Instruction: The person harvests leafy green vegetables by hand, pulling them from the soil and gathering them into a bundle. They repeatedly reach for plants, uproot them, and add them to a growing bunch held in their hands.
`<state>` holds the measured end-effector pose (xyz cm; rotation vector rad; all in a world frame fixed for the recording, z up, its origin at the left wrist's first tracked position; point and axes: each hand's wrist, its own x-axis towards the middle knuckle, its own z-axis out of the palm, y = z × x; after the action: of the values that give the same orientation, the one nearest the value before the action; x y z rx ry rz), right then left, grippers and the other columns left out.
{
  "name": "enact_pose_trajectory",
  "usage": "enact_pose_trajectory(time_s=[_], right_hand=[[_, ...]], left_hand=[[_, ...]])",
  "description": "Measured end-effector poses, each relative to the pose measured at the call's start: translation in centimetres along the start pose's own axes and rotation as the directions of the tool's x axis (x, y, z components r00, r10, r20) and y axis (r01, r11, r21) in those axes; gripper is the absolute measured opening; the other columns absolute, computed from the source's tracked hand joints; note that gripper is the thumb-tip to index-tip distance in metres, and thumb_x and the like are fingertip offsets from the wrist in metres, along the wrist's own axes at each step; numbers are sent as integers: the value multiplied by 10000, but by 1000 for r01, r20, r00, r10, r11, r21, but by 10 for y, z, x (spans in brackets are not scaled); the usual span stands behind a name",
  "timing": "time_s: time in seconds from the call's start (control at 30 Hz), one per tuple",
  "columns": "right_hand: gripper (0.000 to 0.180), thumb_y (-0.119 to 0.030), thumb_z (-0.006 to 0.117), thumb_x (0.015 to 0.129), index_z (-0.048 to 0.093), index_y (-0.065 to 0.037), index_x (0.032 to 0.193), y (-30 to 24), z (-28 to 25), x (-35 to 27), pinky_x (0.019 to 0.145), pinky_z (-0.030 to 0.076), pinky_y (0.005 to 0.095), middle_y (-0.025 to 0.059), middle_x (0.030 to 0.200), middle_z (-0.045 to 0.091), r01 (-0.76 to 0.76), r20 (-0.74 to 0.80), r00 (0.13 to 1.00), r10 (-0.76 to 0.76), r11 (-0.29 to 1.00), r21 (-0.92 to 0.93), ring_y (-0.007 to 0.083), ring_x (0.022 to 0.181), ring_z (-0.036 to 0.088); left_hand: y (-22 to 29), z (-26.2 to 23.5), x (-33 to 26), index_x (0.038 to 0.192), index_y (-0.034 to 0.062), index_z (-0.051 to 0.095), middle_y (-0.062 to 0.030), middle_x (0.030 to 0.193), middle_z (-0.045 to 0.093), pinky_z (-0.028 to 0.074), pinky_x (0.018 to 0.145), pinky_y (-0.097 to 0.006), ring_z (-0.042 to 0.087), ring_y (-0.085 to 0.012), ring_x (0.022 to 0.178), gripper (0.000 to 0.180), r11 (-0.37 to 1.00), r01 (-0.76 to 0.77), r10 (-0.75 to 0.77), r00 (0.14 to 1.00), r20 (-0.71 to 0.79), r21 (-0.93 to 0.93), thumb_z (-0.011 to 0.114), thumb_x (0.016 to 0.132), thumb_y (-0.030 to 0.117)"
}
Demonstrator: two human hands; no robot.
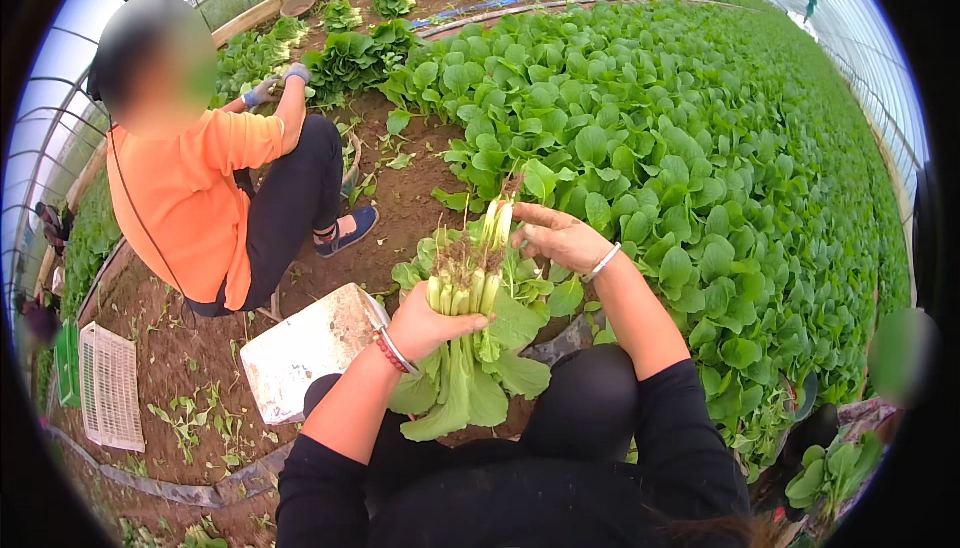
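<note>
My left hand is wrapped round a bunch of leafy greens, like bok choy. The bunch is upside down: pale stems and soil-covered roots point up and away, while broad green leaves hang below my fist. My right hand is at the top right of the bunch, fingers apart. One outstretched fingertip touches the white stem that sticks up above the others; the remaining fingers are bent and appear to hold nothing. Some of the leaves lie behind the hand and stems.
Dense greens grow to the right. A dirty white foam box lies left of my knees, with a white plastic crate farther left. At the left, a person in orange sits handling greens, beside harvested piles.
</note>
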<state>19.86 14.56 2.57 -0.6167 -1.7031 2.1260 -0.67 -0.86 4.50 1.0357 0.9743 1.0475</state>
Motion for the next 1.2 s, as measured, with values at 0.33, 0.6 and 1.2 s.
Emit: enact_pose_trajectory(time_s=[0.33, 0.6, 1.2], right_hand=[[309, -63, 501, 861, 511, -12, 1165, -42, 38, -25, 845, 412, 251, 38, 1055, 564, 241, -292, 880, -376, 881, -407, 87, 919, 509], [440, -67, 590, 813, 402, 4, 1204, -22, 92, 0, 714, 443, 247, 130, 942, 551, 204, -158, 888, -433, 676, -708, 169, 740, 542], [350, -109, 528, 829, 518, -79, 1178, 21, -3, -55, 779, 454, 270, 47, 942, 539, 524, -286, 744, -604, 793, -311, 141, 867, 518]], left_hand=[[-8, -8, 7, 1019, -10, 573, -43, 907, 628, 470, 732, -255, 587, -108, 792, 291, 989, -114, 132, 966, -221, 92, 666, 749, 43], [-17, -2, 20, 1001, -10, 581, -20, 888, 611, 445, 691, -237, 548, -83, 764, 234, 937, -310, 349, 810, -472, 161, 621, 823, 136], [-25, 6, 25, 1265, -70, 349, -162, 1211, 473, 393, 945, -364, 496, -225, 1076, 440, 923, -274, 369, 829, -421, 269, 474, 856, 34]])
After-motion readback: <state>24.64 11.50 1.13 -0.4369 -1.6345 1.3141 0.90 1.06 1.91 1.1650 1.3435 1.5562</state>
